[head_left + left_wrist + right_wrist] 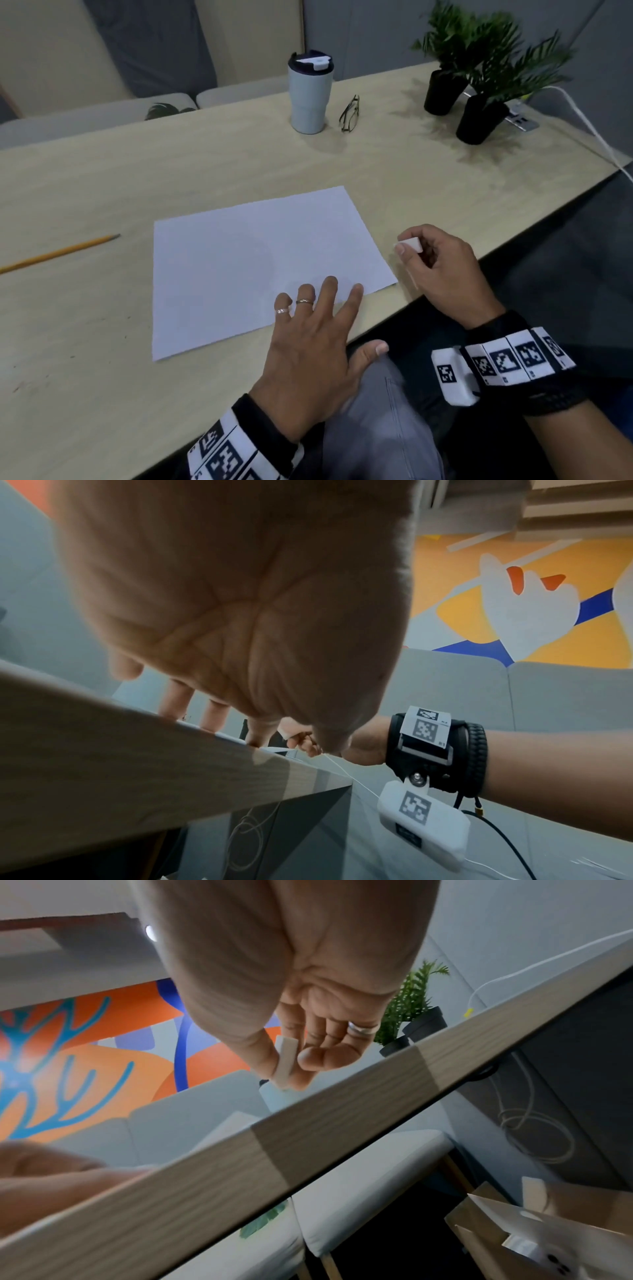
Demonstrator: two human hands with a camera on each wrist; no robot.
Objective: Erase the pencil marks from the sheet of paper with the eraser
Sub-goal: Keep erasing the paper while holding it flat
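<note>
White paper (260,267) is lying flat on the light wood table (428,192), turned a bit so one corner points toward the near table edge. Honestly it looks pretty much blank from the head view, there's maybe a faint grey smudge near the middle but I can't really make out any marks.

Left hand (311,349) is spread flat, fingers straight and fanned out, with the fingertips (330,282) pressing on the near part of the sheet. Thumb sticks out past the table edge. Two rings on that hand. The left wrist view shows the same thing from underneath, fingertips down on the sheet at the table's edge.

Right hand (442,267) is just off the sheet's right corner, not touching the paper. It's pinching the eraser (409,245), a small white block, between thumb and index finger, other fingers curled in loosely. Right wrist view shows it nicely: the eraser (286,1061) is squeezed between the thumb and fingertip, above the table edge. Can't tell whether the hand's heel rests on the table.

Other stuff on the table: a yellow pencil (58,253) way off to the left, well apart from the paper. At the far side there's a pale tumbler (308,99) with a dark lid, glasses (350,114) just beside it, and two plants (479,75) in black pots over on the right with a white cable (589,126) running past them.
</note>
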